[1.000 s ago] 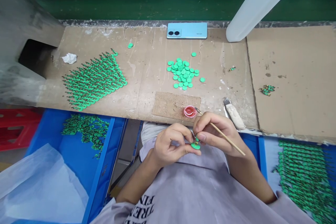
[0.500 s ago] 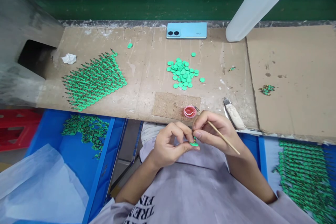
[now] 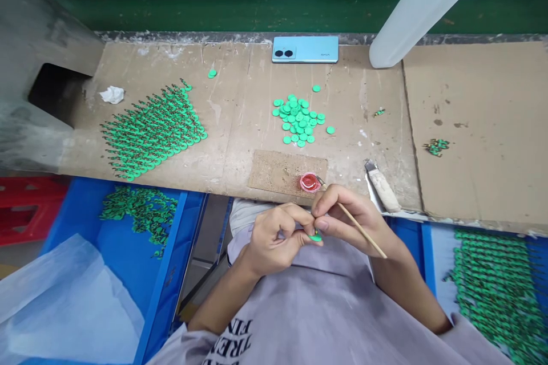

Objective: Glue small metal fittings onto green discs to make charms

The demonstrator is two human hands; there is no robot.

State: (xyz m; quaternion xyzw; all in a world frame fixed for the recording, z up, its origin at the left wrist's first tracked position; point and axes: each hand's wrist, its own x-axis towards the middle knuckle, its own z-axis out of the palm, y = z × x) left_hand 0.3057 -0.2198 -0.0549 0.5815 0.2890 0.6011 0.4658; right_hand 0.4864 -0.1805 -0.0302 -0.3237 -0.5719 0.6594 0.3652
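Close in front of my chest, my left hand (image 3: 276, 236) pinches a small green disc (image 3: 315, 237) between thumb and fingers. A tiny brass-coloured part stands up from the disc, mostly hidden by fingertips. My right hand (image 3: 353, 219) has its thumb and index finger closed at the top of this piece, touching the left fingers. Across the same hand lies a thin wooden-handled brush (image 3: 362, 229), its dark tip beside a small cup of red liquid (image 3: 309, 182). The cup sits on a piece of brown board (image 3: 274, 174) at the table's front edge.
Loose green discs (image 3: 299, 120) lie mid-table below a light-blue phone (image 3: 306, 49). Rows of assembled green pieces (image 3: 154, 131) stand left. A knife with a wrapped handle (image 3: 383, 187) lies right, near a tall white container (image 3: 423, 11). Blue bins (image 3: 160, 291) flank my lap.
Both hands stay together, with the fingers closing a little more around the green disc and hiding more of it. The brush's rear end has shifted slightly down and left.
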